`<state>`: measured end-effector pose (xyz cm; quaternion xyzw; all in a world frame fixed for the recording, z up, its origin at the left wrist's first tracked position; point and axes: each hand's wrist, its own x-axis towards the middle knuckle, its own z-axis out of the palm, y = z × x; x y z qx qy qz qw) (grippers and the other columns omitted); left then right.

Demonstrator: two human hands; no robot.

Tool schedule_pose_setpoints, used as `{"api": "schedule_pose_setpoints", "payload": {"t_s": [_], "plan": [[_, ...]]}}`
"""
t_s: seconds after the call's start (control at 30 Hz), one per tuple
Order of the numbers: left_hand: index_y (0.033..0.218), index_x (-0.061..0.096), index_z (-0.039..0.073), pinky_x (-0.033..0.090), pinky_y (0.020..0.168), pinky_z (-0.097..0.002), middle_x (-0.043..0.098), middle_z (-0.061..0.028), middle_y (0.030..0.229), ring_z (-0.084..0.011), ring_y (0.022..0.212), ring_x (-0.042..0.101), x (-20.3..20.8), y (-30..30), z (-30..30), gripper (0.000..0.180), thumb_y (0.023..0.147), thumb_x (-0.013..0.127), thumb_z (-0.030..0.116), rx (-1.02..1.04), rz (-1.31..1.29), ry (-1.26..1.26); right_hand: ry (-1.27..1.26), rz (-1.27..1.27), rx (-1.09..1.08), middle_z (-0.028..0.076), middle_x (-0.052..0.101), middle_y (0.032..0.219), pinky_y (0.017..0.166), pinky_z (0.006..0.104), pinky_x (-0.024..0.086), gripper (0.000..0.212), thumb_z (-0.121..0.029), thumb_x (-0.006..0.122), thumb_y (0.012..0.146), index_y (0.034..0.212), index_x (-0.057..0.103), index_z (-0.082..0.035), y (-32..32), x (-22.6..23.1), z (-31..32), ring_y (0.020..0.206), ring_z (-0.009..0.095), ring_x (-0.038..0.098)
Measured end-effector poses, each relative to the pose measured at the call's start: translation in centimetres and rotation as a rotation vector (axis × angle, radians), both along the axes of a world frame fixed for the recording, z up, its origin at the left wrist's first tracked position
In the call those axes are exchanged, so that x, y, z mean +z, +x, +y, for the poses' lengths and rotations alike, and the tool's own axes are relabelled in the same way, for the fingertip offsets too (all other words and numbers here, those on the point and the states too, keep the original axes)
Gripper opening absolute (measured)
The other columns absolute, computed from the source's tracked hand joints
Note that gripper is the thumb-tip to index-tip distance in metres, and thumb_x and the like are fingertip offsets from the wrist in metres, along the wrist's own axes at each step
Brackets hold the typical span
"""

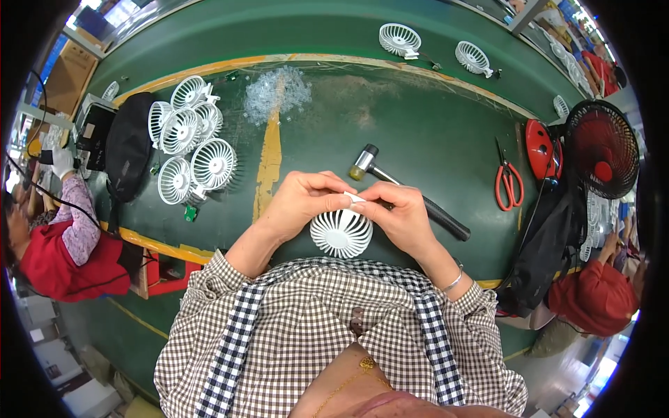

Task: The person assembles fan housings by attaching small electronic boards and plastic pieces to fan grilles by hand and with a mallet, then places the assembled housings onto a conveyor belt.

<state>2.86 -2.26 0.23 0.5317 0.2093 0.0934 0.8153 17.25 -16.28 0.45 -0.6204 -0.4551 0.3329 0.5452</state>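
A round white fan cage (341, 237) with curved ribs is held just in front of my body, over the green bench. My left hand (298, 202) pinches the small white neck at its top from the left. From the other side my right hand (403, 214) closes thumb and finger on that same neck. My fingertips nearly meet and cover most of the neck, so any small part between them is hidden. Just beyond my hands lies a mallet (376, 173) with a black and yellow head, its dark handle running toward the right past my right hand.
Several white fan cages (179, 130) are stacked at the left, near a black bag (130, 146). A heap of small clear pieces (277, 94) lies at the back. Red-handled pliers (509, 184) and a black desk fan (601, 150) are at the right. More cages (399, 40) sit on the green belt (320, 35).
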Motion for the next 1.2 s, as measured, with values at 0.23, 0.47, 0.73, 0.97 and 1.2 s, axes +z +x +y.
{"api": "schedule_pose_setpoints", "payload": {"t_s": [0.23,0.47,0.73,0.97,1.2], "plan": [[0.098,0.067,-0.005,0.054,0.072,-0.0257,0.069,-0.0116,0.093,-0.0141,0.081,0.065,-1.5,0.4,-0.8,0.016,0.082,0.069,0.0,0.216,-0.019,-0.228,0.055,-0.385,-0.156,0.008,0.068,0.079,0.058,0.0295,0.051,0.012,-0.006,0.072,0.077,0.088,0.067,-0.002,0.0,0.0,-0.2,0.065,0.02,0.065],[0.093,0.062,-0.004,0.054,0.074,-0.0266,0.068,-0.0133,0.093,-0.016,0.083,0.065,-0.8,0.3,-0.7,0.015,0.08,0.069,-0.003,0.175,0.046,-0.183,0.036,0.168,-0.001,0.003,0.061,0.075,0.054,0.0231,0.046,0.019,-0.008,0.07,0.085,0.086,0.052,-0.001,0.1,-0.4,0.0,0.066,0.007,0.058],[0.088,0.063,-0.005,0.054,0.073,-0.0245,0.067,-0.0098,0.087,-0.0141,0.079,0.066,0.6,1.0,1.0,0.013,0.078,0.071,-0.006,0.161,-0.107,0.13,-0.176,0.404,0.149,0.001,0.062,0.081,0.059,0.0201,0.046,0.013,-0.005,0.067,0.086,0.088,0.054,-0.002,3.8,5.2,0.7,0.072,0.005,0.057],[0.089,0.064,-0.002,0.05,0.061,-0.0251,0.064,-0.0075,0.082,-0.0134,0.065,0.06,-1.2,0.6,4.9,0.011,0.079,0.066,-0.007,0.647,0.061,0.949,-0.032,-0.59,-0.323,0.002,0.06,0.071,0.061,0.0224,0.044,0.009,-0.004,0.066,0.079,0.085,0.062,0.001,17.2,9.2,6.5,0.069,0.006,0.055],[0.094,0.063,-0.003,0.05,0.082,-0.0375,0.065,-0.0148,0.104,-0.0317,0.094,0.06,-2.4,-0.1,8.1,0.016,0.08,0.058,-0.007,0.692,0.189,1.345,-0.227,-1.0,-0.565,0.021,0.066,0.093,0.08,0.0434,0.05,0.024,0.001,0.051,0.075,0.091,0.068,-0.004,27.1,4.1,12.9,0.092,0.037,0.063]]}}
